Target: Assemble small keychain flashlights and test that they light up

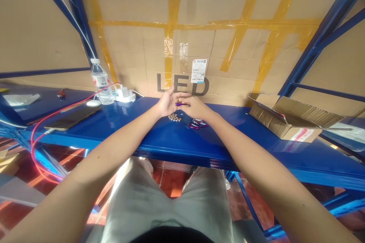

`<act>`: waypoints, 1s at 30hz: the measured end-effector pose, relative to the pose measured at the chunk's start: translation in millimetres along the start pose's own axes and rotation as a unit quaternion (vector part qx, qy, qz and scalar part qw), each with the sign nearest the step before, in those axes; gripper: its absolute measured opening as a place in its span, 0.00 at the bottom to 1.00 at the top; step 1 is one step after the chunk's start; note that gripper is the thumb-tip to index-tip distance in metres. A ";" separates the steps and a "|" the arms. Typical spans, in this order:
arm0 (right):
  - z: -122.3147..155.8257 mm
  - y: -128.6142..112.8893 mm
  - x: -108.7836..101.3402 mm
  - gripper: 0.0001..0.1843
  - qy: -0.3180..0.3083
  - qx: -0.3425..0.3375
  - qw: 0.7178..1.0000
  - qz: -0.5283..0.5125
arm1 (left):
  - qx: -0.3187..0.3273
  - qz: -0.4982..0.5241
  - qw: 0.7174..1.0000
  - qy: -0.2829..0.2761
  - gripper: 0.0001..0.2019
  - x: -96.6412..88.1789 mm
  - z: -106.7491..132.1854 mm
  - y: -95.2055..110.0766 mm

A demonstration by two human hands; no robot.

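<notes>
Over the blue shelf top, my two hands meet in front of the cardboard. My left hand [168, 103] is turned palm up, with its thumb raised and fingers stretched toward the other hand. A tiny gold-coloured piece [178, 100] shows by its fingers. My right hand [197, 108] is closed on a slim purple metallic piece [179, 104], which lies level across the left palm. Below the hands, a cluster of small copper-coloured round pieces [174, 117] lies on the shelf. To its right is a small pile of shiny purple and dark metallic pieces [197, 123].
A water bottle [104, 87], a white power strip with a charger [124, 95], a dark tablet-like slab [74, 117] and a white mouse-like object [93, 103] stand left. A red cable [71, 103] crosses there. An open cardboard box [285, 121] sits right. Large cardboard [131, 53] backs the shelf.
</notes>
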State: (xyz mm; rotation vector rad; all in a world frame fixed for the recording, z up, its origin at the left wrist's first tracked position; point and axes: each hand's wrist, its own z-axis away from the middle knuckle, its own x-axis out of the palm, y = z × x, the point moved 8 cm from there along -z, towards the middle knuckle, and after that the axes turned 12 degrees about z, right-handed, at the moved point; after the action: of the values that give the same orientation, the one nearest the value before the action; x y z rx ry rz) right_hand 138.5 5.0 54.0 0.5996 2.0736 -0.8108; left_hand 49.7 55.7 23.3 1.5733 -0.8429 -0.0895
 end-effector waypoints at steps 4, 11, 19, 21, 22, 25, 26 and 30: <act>0.1 2.3 1.0 0.13 0.000 0.006 1.000 -0.006 | -0.005 0.009 1.000 -0.004 0.45 0.4 -0.2 -0.6; 0.6 2.0 -0.1 0.13 0.003 0.004 1.000 -0.004 | -0.007 0.026 1.000 -0.004 0.45 -0.7 0.1 0.0; -0.3 1.6 -0.5 0.12 0.001 0.004 1.000 0.001 | -0.002 0.011 1.000 -0.004 0.45 -1.5 2.1 1.4; -1.1 2.5 0.0 0.12 0.005 0.001 1.000 0.000 | -0.001 0.006 1.000 -0.005 0.45 -1.4 2.2 1.7; -1.5 2.8 0.1 0.12 0.008 -0.001 1.000 0.000 | 0.000 0.005 1.000 -0.005 0.45 -1.4 2.2 2.0; -2.1 2.8 0.6 0.13 0.014 -0.014 1.000 0.001 | 0.000 0.013 1.000 -0.003 0.45 -2.0 1.9 2.0; -2.2 2.9 0.7 0.13 0.014 -0.016 1.000 -0.001 | -0.001 0.017 1.000 -0.002 0.45 -2.4 1.8 1.8; -2.0 3.6 0.8 0.12 0.009 -0.009 1.000 -0.005 | -0.008 0.032 0.999 0.002 0.44 -2.6 1.7 1.2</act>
State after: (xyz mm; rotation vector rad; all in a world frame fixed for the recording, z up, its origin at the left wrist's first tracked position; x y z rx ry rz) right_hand 139.4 9.0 53.1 0.5896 2.0990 -0.7947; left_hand 46.4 55.8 22.9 1.5304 -0.8877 -0.0469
